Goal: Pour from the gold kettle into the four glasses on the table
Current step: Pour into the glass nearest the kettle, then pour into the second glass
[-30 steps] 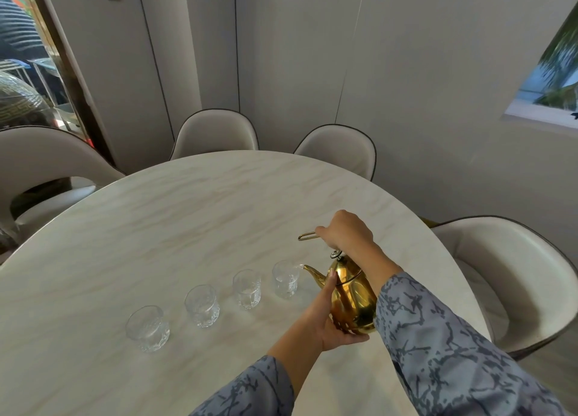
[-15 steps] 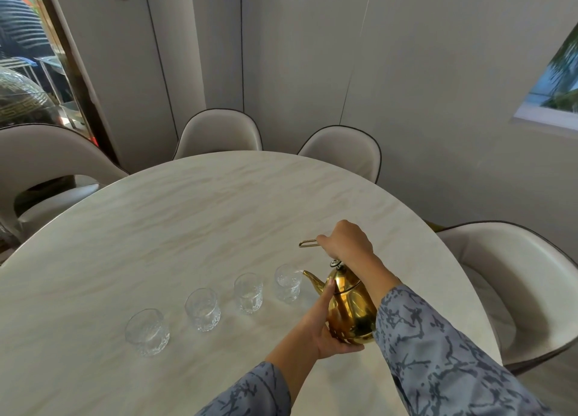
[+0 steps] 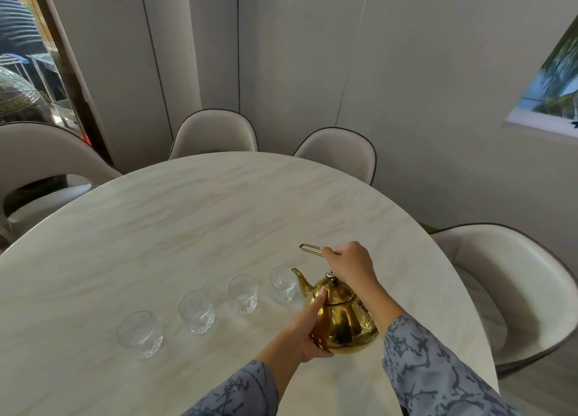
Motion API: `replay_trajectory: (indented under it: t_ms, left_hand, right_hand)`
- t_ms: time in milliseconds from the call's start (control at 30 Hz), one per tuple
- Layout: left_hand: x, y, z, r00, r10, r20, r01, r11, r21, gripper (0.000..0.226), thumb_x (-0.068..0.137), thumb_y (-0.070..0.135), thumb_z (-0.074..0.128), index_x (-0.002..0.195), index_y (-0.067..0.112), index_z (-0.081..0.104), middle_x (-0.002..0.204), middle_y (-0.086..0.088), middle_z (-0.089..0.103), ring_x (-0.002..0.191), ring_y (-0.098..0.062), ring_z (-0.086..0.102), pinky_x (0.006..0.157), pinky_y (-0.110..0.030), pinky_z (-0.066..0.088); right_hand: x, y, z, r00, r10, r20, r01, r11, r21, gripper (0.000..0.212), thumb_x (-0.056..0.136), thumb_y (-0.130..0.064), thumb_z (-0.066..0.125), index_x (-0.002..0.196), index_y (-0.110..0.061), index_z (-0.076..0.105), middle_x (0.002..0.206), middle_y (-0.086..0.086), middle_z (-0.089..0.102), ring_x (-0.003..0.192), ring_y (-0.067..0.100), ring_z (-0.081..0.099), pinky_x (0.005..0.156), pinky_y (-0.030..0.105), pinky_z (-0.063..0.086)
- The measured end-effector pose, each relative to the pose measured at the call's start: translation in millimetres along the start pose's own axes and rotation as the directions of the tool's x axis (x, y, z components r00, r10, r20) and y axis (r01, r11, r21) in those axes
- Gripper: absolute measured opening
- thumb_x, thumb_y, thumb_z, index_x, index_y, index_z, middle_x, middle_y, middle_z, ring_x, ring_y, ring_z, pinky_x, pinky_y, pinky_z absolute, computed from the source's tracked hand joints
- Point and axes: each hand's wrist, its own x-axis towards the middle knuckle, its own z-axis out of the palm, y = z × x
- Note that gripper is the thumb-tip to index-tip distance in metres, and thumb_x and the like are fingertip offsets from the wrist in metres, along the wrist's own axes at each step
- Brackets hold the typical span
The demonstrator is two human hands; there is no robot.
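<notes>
The gold kettle (image 3: 342, 320) is held just above the marble table (image 3: 194, 222) at the right end of a row of clear glasses. My right hand (image 3: 350, 264) grips its wire handle from above. My left hand (image 3: 308, 331) cups the kettle's body and underside on its left. The spout points left, its tip over the rim of the nearest glass (image 3: 283, 286). To the left stand a second glass (image 3: 243, 294), a third glass (image 3: 197, 312) and the far-left glass (image 3: 139, 334). I cannot tell whether liquid is flowing.
Beige chairs ring the table: one at the right (image 3: 513, 290), two at the far side (image 3: 215, 134) (image 3: 339, 154) and one at the left (image 3: 40, 162). The table's edge curves close behind the kettle on the right.
The kettle has tilted back toward upright, its spout rising slightly at the nearest glass. My right hand has lifted the handle a little; my left hand stays on the body.
</notes>
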Motion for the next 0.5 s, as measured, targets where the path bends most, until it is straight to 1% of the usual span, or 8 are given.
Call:
replay_trajectory:
  t_ms: [67, 100, 300, 367, 400, 433, 467, 500]
  left_hand:
    - [9.1, -4.5, -4.0, 1.000, 0.026, -0.017, -0.026, 0.999, 0.036, 0.137, 0.019, 0.069, 0.091, 0.138, 0.017, 0.049, 0.131, -0.016, 0.065, 0.124, -0.038, 0.061, 0.109, -0.060, 0.045]
    - [15.0, -5.4, -5.8, 0.999, 0.036, -0.024, -0.035, 0.998, 0.046, 0.142, 0.013, 0.070, 0.091, 0.138, 0.019, 0.048, 0.132, -0.016, 0.065, 0.123, -0.039, 0.062, 0.108, -0.060, 0.046]
    - [12.0, -7.6, -10.3, 0.993, 0.100, -0.069, -0.097, 0.994, 0.045, 0.141, 0.009, 0.072, 0.089, 0.135, 0.020, 0.050, 0.126, -0.014, 0.068, 0.113, -0.038, 0.068, 0.097, -0.062, 0.053]
    - [-1.1, -7.2, -12.9, 0.992, 0.108, -0.066, -0.107, 0.994, 0.017, 0.143, 0.007, 0.070, 0.090, 0.135, 0.019, 0.050, 0.126, -0.015, 0.068, 0.112, -0.038, 0.068, 0.096, -0.060, 0.055]
    - [-4.1, -5.6, -11.7, 0.992, 0.107, -0.059, -0.107, 0.994, 0.007, 0.143, 0.007, 0.070, 0.090, 0.135, 0.019, 0.051, 0.127, -0.015, 0.068, 0.113, -0.038, 0.068, 0.096, -0.060, 0.055]
    - [-10.4, -5.1, -14.6, 0.992, 0.111, -0.055, -0.111, 0.994, -0.007, 0.143, 0.008, 0.070, 0.090, 0.135, 0.018, 0.051, 0.127, -0.015, 0.067, 0.114, -0.038, 0.067, 0.098, -0.059, 0.054]
    - [-17.1, -4.4, -17.6, 0.994, 0.103, -0.045, -0.104, 0.994, -0.024, 0.141, 0.011, 0.070, 0.090, 0.136, 0.018, 0.051, 0.129, -0.015, 0.067, 0.117, -0.039, 0.066, 0.099, -0.059, 0.053]
    - [-23.2, -3.2, -16.4, 0.996, 0.090, -0.029, -0.091, 0.995, -0.033, 0.137, 0.017, 0.071, 0.090, 0.138, 0.018, 0.050, 0.131, -0.015, 0.066, 0.119, -0.039, 0.064, 0.101, -0.059, 0.052]
  right_hand:
    - [-5.6, 3.9, -0.2, 1.000, -0.021, -0.017, 0.021, 0.999, 0.032, 0.057, 0.092, -0.031, 0.061, 0.043, -0.014, 0.036, 0.037, -0.005, 0.035, 0.036, 0.011, 0.033, 0.041, 0.024, 0.026]
    - [-6.4, 6.0, 0.0, 0.999, -0.027, -0.024, 0.028, 0.998, 0.051, 0.057, 0.092, -0.031, 0.061, 0.044, -0.014, 0.036, 0.037, -0.005, 0.035, 0.036, 0.011, 0.034, 0.041, 0.023, 0.026]
    - [-15.5, 5.3, -3.7, 0.996, -0.082, -0.045, 0.087, 0.990, 0.115, 0.058, 0.094, -0.032, 0.060, 0.044, -0.012, 0.039, 0.038, -0.004, 0.037, 0.036, 0.011, 0.036, 0.041, 0.021, 0.029]
    - [-21.0, -2.2, -3.9, 0.995, -0.096, -0.026, 0.099, 0.984, 0.145, 0.056, 0.094, -0.030, 0.057, 0.047, -0.001, 0.050, 0.043, 0.001, 0.045, 0.040, 0.014, 0.042, 0.046, 0.022, 0.036]
    - [-21.0, -4.4, -5.2, 0.995, -0.097, -0.018, 0.099, 0.982, 0.163, 0.053, 0.094, -0.029, 0.055, 0.054, 0.006, 0.058, 0.047, 0.004, 0.052, 0.043, 0.015, 0.047, 0.049, 0.024, 0.039]
    - [-24.2, -10.5, -4.4, 0.995, -0.104, -0.003, 0.103, 0.979, 0.176, 0.049, 0.094, -0.026, 0.053, 0.062, 0.008, 0.065, 0.051, 0.005, 0.057, 0.045, 0.014, 0.050, 0.050, 0.023, 0.041]
    - [-27.2, -16.6, -3.3, 0.994, -0.112, 0.011, 0.108, 0.977, 0.182, 0.045, 0.094, -0.024, 0.052, 0.065, 0.006, 0.068, 0.055, 0.004, 0.062, 0.045, 0.011, 0.051, 0.048, 0.021, 0.040]
    - [-26.9, -17.8, -3.3, 0.993, -0.118, 0.017, 0.113, 0.977, 0.181, 0.043, 0.094, -0.023, 0.051, 0.065, 0.003, 0.068, 0.060, 0.004, 0.065, 0.042, 0.007, 0.049, 0.045, 0.020, 0.038]
